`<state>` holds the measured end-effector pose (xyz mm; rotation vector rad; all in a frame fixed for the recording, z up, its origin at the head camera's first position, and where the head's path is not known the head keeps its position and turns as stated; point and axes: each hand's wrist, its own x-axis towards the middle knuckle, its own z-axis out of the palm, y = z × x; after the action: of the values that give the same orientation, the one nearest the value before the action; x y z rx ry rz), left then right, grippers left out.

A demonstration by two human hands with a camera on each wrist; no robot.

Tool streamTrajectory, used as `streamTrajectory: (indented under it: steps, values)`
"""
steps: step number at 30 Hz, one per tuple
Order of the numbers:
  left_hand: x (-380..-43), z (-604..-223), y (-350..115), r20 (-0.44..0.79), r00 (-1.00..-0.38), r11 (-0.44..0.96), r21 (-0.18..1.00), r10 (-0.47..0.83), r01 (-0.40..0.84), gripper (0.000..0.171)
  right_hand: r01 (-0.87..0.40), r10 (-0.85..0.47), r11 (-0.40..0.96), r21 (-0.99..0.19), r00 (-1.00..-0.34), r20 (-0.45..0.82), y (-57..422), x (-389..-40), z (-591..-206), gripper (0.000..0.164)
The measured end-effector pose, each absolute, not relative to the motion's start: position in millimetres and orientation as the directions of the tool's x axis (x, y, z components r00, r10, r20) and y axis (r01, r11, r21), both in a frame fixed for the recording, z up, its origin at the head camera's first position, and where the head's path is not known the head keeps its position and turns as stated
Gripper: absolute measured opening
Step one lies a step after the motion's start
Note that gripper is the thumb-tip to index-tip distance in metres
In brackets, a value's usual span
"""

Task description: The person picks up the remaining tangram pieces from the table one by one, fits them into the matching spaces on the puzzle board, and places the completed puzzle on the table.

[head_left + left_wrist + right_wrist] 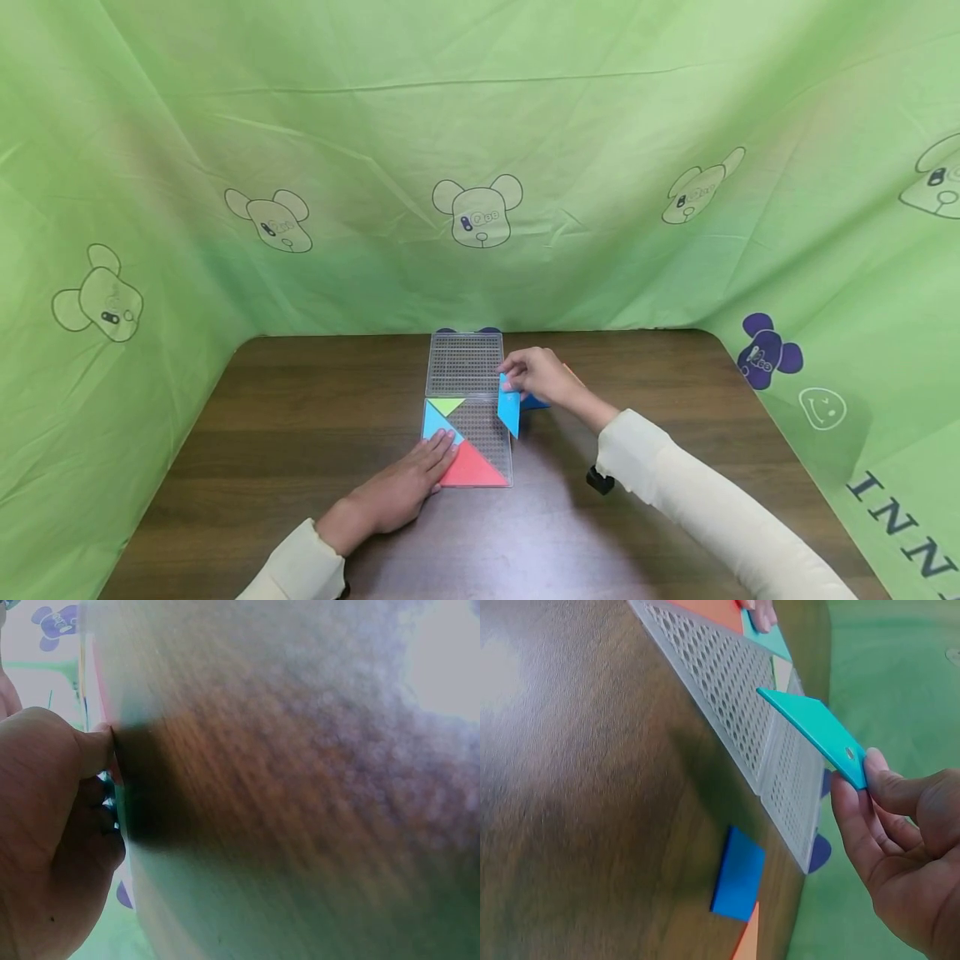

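My right hand (538, 373) pinches a light blue tangram parallelogram (817, 724) by one end, between thumb and fingers. The piece is tilted, held above the right edge of a hinged clear board with a perforated grid (483, 417). In the board's near half lie a red triangle (474, 469), a light blue piece (435, 421) and a small yellow-green triangle (447, 405). My left hand (405, 486) rests with extended fingers on the red and light blue pieces, hiding part of both. The left wrist view shows its thumb (94, 750) at the board's near edge.
Right of the board lie a dark blue piece (739, 874) and an orange piece (748, 937), partly hidden by my right hand in the head view. The board's far half (465, 364) lies flat on the wooden table (322, 400). Green cloth (360, 275) surrounds the table's back and sides.
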<state>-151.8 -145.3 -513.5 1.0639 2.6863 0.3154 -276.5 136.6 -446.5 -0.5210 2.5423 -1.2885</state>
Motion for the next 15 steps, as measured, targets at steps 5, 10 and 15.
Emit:
streamTrajectory:
  steps: [5, 10, 15]
  values:
    - [-153, -514, -145, -0.140, -0.713, 0.718, 0.286, 0.687, 0.635, 0.056, -0.174, -0.416, 0.536, -0.826, -0.906, -0.079, 131, -277, -454, 0.025]
    - [-153, -515, -145, -0.137, -0.714, 0.717, 0.286, 0.687, 0.635, 0.056, -0.139, -0.415, 0.517, -0.845, -0.904, -0.106, 127, -278, -466, 0.024]
    - [-153, -515, -145, -0.124, -0.710, 0.710, 0.287, 0.694, 0.643, 0.056, -0.127, -0.434, 0.513, -0.849, -0.891, -0.129, 123, -274, -474, 0.023]
